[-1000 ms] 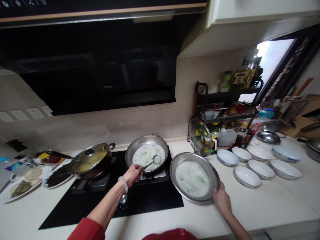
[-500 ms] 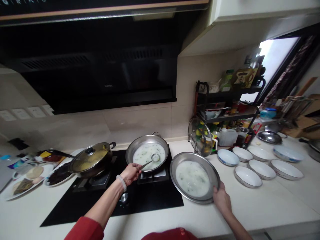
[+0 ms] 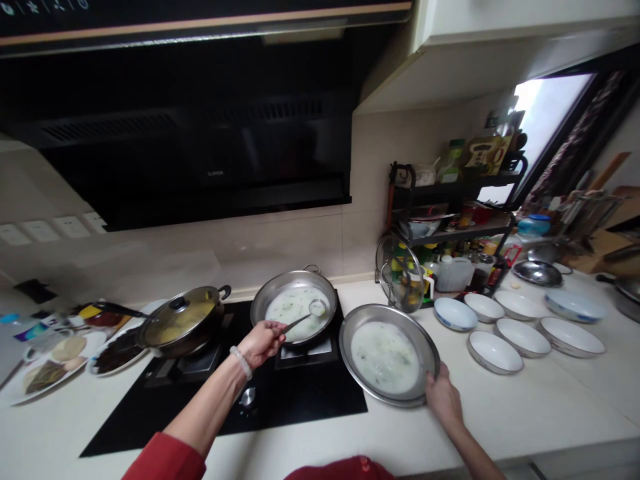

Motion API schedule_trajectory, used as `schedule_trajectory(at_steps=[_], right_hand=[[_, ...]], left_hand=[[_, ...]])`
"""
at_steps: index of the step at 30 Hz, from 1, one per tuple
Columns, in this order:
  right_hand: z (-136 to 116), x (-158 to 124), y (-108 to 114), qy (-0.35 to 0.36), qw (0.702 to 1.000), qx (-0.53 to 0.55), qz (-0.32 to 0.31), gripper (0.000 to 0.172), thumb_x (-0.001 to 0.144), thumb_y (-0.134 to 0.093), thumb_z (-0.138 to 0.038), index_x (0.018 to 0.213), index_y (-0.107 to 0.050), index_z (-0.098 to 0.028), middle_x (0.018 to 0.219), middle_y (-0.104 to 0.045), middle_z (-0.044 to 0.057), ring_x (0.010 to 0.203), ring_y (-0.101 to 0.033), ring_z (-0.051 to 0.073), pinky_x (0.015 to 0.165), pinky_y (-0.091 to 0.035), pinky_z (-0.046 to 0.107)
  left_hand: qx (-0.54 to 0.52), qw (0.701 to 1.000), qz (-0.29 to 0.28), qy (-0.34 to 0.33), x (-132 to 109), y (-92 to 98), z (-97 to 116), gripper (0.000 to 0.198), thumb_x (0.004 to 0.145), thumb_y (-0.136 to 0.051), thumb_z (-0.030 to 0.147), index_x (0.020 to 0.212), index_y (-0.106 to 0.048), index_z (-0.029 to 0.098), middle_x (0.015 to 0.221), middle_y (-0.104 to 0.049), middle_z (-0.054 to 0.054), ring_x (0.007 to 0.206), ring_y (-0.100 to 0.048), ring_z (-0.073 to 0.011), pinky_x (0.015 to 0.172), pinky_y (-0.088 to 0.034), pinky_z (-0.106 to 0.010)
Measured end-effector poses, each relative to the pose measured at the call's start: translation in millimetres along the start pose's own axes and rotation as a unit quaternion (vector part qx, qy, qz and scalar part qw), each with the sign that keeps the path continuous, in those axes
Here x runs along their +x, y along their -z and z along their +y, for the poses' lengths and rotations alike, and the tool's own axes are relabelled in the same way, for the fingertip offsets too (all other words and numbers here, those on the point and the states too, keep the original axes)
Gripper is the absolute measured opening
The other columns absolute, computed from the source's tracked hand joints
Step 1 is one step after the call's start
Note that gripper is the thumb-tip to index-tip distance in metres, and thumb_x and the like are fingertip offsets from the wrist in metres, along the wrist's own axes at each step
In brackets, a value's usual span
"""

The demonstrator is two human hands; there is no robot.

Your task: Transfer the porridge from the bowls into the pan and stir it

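Observation:
My left hand [image 3: 263, 343] is closed round the handle of a ladle [image 3: 298, 322], whose round bowl hangs over the white, green-flecked soup in a steel pan [image 3: 260, 295] on the right burner. With my right hand [image 3: 443, 395] I grip the right front rim of a wide steel basin [image 3: 433, 357], which stands on the counter beside the hob. A similar white liquid with green bits fills much of the basin. The fingers under its rim are partly hidden.
A lidded pan [image 3: 183, 320] of yellow food sits on the left burner. Plates of food [image 3: 93, 347] lie further left. Several bowls [image 3: 495, 352] stand at the right, before a black rack [image 3: 450, 237] of bottles. A glass lid [image 3: 399, 273] leans there. The range hood [image 3: 215, 147] hangs above.
The ladle's bowl has shifted slightly right and up over the soup pan, with my left hand still on its handle. My right hand and the basin stay in place.

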State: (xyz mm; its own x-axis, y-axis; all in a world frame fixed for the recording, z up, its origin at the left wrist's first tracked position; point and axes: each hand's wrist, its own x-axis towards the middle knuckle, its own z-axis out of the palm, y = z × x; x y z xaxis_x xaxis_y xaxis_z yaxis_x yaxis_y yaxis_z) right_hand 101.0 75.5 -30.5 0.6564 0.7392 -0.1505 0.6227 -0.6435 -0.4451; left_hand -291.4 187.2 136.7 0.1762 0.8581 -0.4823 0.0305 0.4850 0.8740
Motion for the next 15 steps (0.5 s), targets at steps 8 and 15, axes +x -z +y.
schedule_trajectory(at_steps=[8, 15], right_hand=[[-1, 0, 0, -0.006, 1.0, 0.002, -0.003, 0.057, 0.091, -0.021, -0.033, 0.139, -0.028, -0.003, 0.096, -0.068, 0.021, 0.088, -0.067, 0.031, 0.076, -0.048, 0.038], [-2, -1, 0, -0.006, 1.0, 0.007, -0.003, 0.056, 0.091, -0.022, -0.032, 0.139, -0.028, -0.003, 0.095, -0.068, 0.021, 0.088, -0.067, 0.031, 0.075, -0.048, 0.037]], left_hand=[[0.032, 0.996, -0.083, -0.017, -20, -35.6, 9, 0.02, 0.073, -0.061, 0.019, 0.089, -0.05, 0.014, 0.052, -0.048, 0.007, 0.035, -0.022, -0.0005, 0.037, -0.007, -0.018], [0.239, 0.967, -0.068, -0.052, -11, -82.7, -37, 0.011, 0.085, -0.044, 0.022, 0.091, -0.052, 0.016, 0.054, -0.045, 0.007, 0.037, -0.028, -0.0046, 0.042, -0.019, -0.021]])
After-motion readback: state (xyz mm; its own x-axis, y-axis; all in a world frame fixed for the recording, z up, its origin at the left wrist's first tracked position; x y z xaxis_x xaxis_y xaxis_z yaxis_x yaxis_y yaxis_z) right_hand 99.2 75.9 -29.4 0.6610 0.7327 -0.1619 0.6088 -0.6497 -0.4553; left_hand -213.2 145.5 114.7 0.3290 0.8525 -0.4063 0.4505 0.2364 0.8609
